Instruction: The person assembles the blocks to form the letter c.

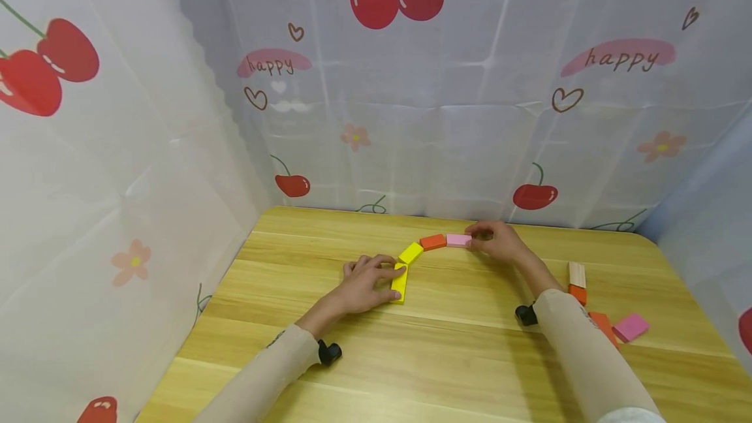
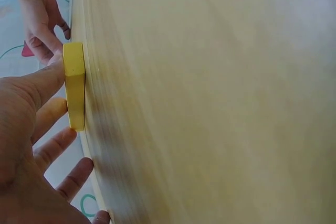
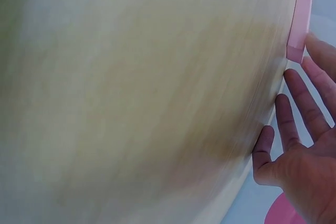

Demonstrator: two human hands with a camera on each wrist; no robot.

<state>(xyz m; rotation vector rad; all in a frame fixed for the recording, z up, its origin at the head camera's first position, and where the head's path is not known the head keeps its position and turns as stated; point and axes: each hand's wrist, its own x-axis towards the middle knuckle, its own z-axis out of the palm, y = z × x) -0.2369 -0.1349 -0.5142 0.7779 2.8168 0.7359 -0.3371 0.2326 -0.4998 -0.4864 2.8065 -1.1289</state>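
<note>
A curved row of flat blocks lies on the table. My left hand (image 1: 367, 284) pinches the nearest yellow block (image 1: 400, 284) lengthwise, thumb at its near end and forefinger at its far end. In the left wrist view that yellow block (image 2: 75, 87) shows edge-on beside the fingers. Beyond it come another yellow block (image 1: 410, 253), an orange-red block (image 1: 433, 242) and a light pink block (image 1: 458, 240). At the right end of the pink block, my right hand (image 1: 498, 240) holds it with thumb and forefinger; its other fingers spread toward the table in the right wrist view.
Right of the row, a bare wooden block (image 1: 577, 274) lies against an orange-red block (image 1: 578, 294). Closer in are another orange-red block (image 1: 604, 328), partly behind the right sleeve, and a darker pink block (image 1: 631, 327). A cherry-printed curtain (image 1: 440, 149) borders the table (image 1: 458, 358).
</note>
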